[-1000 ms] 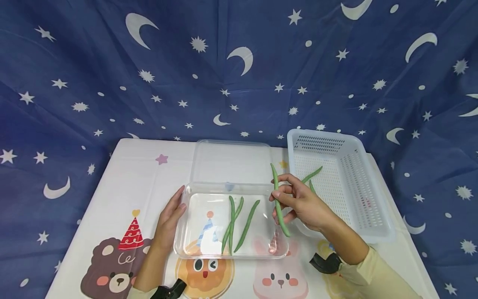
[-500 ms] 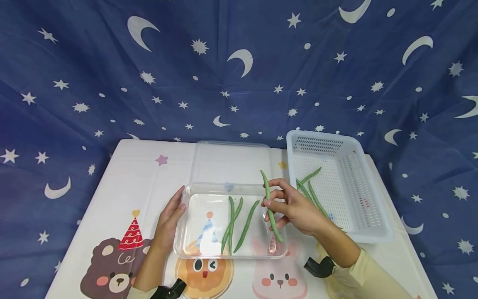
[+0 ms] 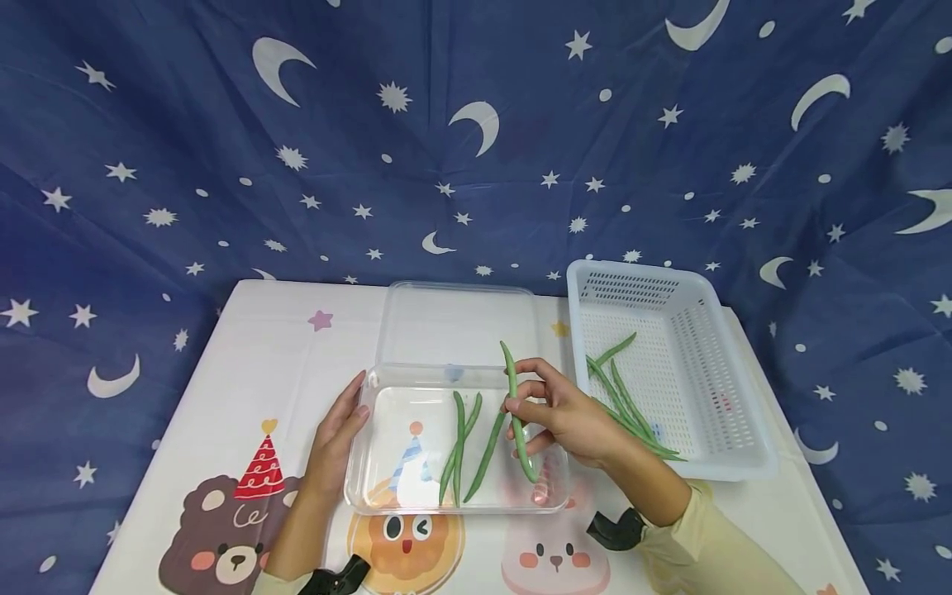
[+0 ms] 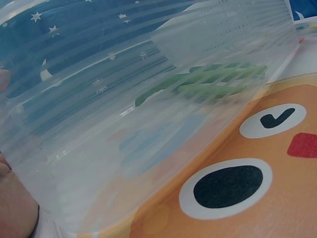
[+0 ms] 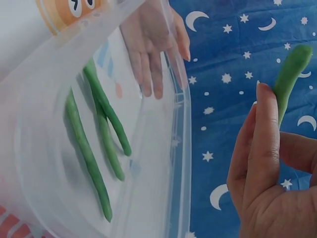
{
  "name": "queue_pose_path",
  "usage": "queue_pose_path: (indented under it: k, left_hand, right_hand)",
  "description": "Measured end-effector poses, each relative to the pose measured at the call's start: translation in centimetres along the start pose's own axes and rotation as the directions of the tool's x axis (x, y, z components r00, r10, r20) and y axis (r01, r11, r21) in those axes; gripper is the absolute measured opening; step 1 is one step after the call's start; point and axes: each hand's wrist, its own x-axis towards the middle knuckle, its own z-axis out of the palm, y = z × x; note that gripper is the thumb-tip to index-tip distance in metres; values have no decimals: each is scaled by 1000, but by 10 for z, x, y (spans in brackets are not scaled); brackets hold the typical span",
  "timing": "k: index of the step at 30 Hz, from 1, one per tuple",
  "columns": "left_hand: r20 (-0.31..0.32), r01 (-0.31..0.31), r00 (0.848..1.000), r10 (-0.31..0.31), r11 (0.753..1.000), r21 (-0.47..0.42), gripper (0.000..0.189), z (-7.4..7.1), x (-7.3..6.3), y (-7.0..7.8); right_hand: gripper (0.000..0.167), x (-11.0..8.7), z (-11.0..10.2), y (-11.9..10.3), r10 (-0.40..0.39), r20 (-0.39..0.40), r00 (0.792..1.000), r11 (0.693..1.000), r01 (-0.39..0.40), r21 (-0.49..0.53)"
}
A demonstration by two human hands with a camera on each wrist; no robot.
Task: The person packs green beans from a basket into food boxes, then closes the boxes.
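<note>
My right hand [image 3: 568, 417] pinches a green bean [image 3: 513, 380] between thumb and fingers, over the right part of a clear plastic box [image 3: 357, 487]. In the right wrist view the held bean [image 5: 292, 72] points up from the fingertips. Inside the box lie 3 more green beans [image 3: 459, 454], two of them crossing. My left hand [image 3: 335, 438] rests against the box's left wall with its fingers straight, as seen through the plastic in the right wrist view. The left wrist view looks through the box wall at the blurred beans [image 4: 218, 82].
A white perforated basket [image 3: 744, 413] stands to the right with several green beans [image 3: 628, 405] in it. Behind the box lies a clear lid [image 3: 461, 318]. The table carries a cloth with cartoon animals [image 3: 238, 549], and a blue curtain [image 3: 476, 207] hangs behind it.
My right hand has moved left with the green bean, from beside the basket to over the box. More beans in the basket have come into view. My left hand has stayed in place.
</note>
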Motion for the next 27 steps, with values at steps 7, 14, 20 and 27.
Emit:
queue_pose_path:
  k: [7,14,20,27]
  left_hand:
    - [16,-19,1000,19,1000,-5,57,2,1,1]
    - [7,-1,1000,1,1000,-10,57,0,0,-1]
    - [18,-8,1000,9,1000,-26,57,1,1,-1]
    - [8,-1,1000,1,1000,-13,57,1,1,-1]
  right_hand:
    - [54,0,4,2,9,0,1000,1000,-9,-15]
    - [54,-3,5,3,21,9,1000,999,-21,-28]
    - [54,-2,3,5,20,4,1000,998,-20,-63]
    - [49,-2,1,9,26,21,999,998,-25,-53]
